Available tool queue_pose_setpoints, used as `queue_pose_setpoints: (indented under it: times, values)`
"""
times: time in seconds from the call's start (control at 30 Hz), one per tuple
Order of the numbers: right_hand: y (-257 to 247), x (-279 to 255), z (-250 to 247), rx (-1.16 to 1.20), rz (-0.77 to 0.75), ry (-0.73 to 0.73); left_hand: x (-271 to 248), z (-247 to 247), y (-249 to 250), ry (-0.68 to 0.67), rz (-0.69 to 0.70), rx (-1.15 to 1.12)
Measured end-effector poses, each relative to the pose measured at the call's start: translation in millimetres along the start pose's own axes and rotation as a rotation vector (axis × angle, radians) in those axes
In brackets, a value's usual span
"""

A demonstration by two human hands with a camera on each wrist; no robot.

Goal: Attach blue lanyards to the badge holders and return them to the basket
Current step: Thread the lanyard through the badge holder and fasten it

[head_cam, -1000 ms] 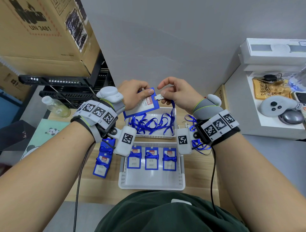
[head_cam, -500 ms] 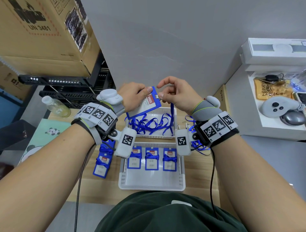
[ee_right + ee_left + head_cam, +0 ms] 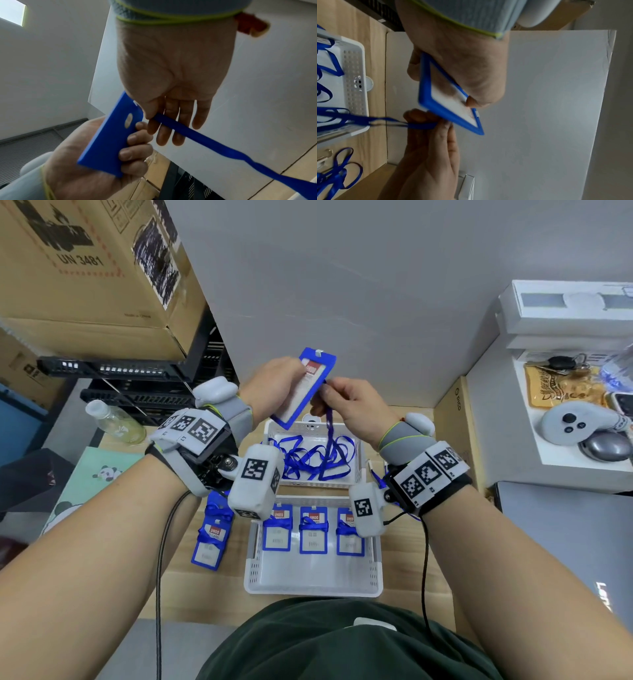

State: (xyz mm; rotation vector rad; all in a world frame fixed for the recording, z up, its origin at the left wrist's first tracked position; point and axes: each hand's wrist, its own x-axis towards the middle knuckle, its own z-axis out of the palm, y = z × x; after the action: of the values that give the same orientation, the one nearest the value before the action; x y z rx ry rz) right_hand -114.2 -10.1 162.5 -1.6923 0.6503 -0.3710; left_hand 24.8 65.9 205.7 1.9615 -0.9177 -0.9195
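Presently the left hand [image 3: 274, 392] grips a blue badge holder [image 3: 303, 388] in the air above the far basket [image 3: 356, 470], fingers curled round its back and thumb on its face. The holder's long axis runs steeply up and away, slot end uppermost. The right hand [image 3: 352, 409] sits just right of the holder, touching its edge, and pinches a blue lanyard [image 3: 329, 433] between thumb and forefinger; the strap trails down into the far basket's tangle. Whether the clip is hooked in cannot be told. Judged from this, the right hand is nearer the lanyard end and must travel up the holder's edge. Three finished holders lie in the near basket [image 3: 313, 583].
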Motion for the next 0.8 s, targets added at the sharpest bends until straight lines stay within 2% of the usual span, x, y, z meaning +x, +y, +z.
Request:
queue_pose_setpoints:
  times: [0.1, 0.23, 0.37, 0.47, 0.57, 0.7, 0.8]
  values:
    - [-3.2, 1.5, 5.5, 0.166, 0.091, -0.007, -0.3, 4.5, -1.6, 0.019, 0.002, -0.038]
    - [-7.5, -2.0, 8.4, 0.415, 0.192, -0.017, 2.2, 1.1, -8.3, 0.163, 0.103, 0.155]
    - [-4.3, -4.4, 12.6, 0.185, 0.171, 0.006, 0.6, 0.0, -12.2, 0.106, 0.186, 0.157]
    - [-2.7, -1.2, 15.4, 0.12, 0.204, 0.071, -2.2, 3.6, -10.6, 0.069, 0.244, 0.17]
    - [-5.1, -0.4, 17.7, 0.084, 0.244, 0.065, -1.7, 4.6, -11.0, 0.156, 0.28, 0.246]
    - [-8.1, -4.1, 16.7, 0.005, 0.238, -0.053, 1.3, -2.7, -14.0, 0.318, 0.233, 0.187]
    - [-13.2, -6.9, 19.4, 0.002, 0.21, -0.116, 2.6, -8.2, -12.2, 0.311, 0.244, 0.279]
